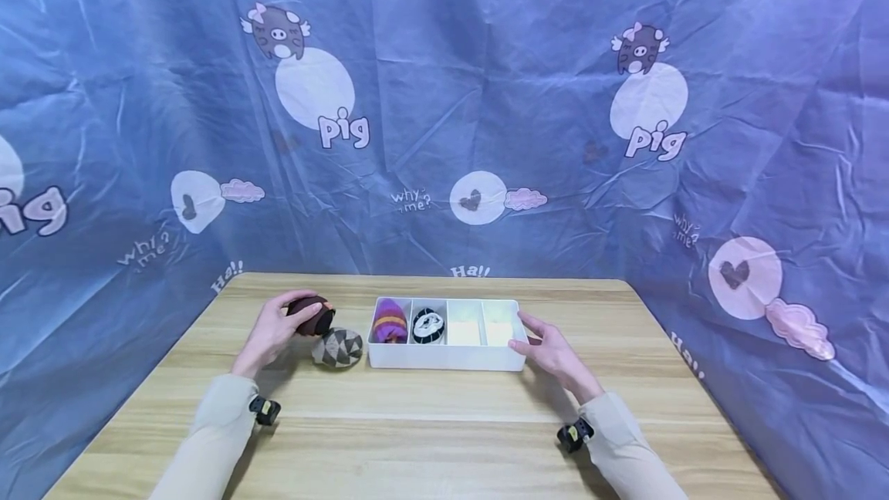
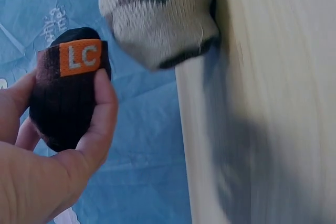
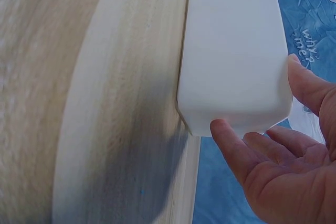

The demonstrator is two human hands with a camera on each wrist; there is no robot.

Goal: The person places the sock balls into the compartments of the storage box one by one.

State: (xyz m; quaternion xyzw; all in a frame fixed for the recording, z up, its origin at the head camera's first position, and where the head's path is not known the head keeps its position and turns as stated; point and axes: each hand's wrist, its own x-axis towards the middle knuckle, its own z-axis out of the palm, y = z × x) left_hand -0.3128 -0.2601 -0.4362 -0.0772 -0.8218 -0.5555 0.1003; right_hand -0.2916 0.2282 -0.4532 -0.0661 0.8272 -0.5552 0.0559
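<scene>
A blue cloth (image 1: 430, 21) rises behind and on both sides, printed with "pig", "why me?" and "Ha!!", one "Ha!!" sitting just above the far edge of the wooden counter (image 1: 444, 438). Bare wood runs in front of the box (image 1: 447, 358), with a strip behind it and wider stretches out toward both side edges. The box is long, white and open-topped, in four compartments; the white floors of the two right-hand ones show.

The right-hand grip (image 1: 556, 353) is spread at the box's right end, fingertips touching it. The left-hand grip (image 1: 267, 336) pinches a dark sock (image 1: 319, 321), rolled up, between thumb and fingers, left of the box. A patterned sock (image 1: 339, 349) lies on the counter just beside the box's left end; the left wrist view shows a gap between it and the dark one. A purple sock (image 1: 391, 322) with orange bands fills the leftmost compartment, and a black-and-white sock (image 1: 428, 326) the next. The dark sock's orange label (image 2: 80, 57) reads "LC".
</scene>
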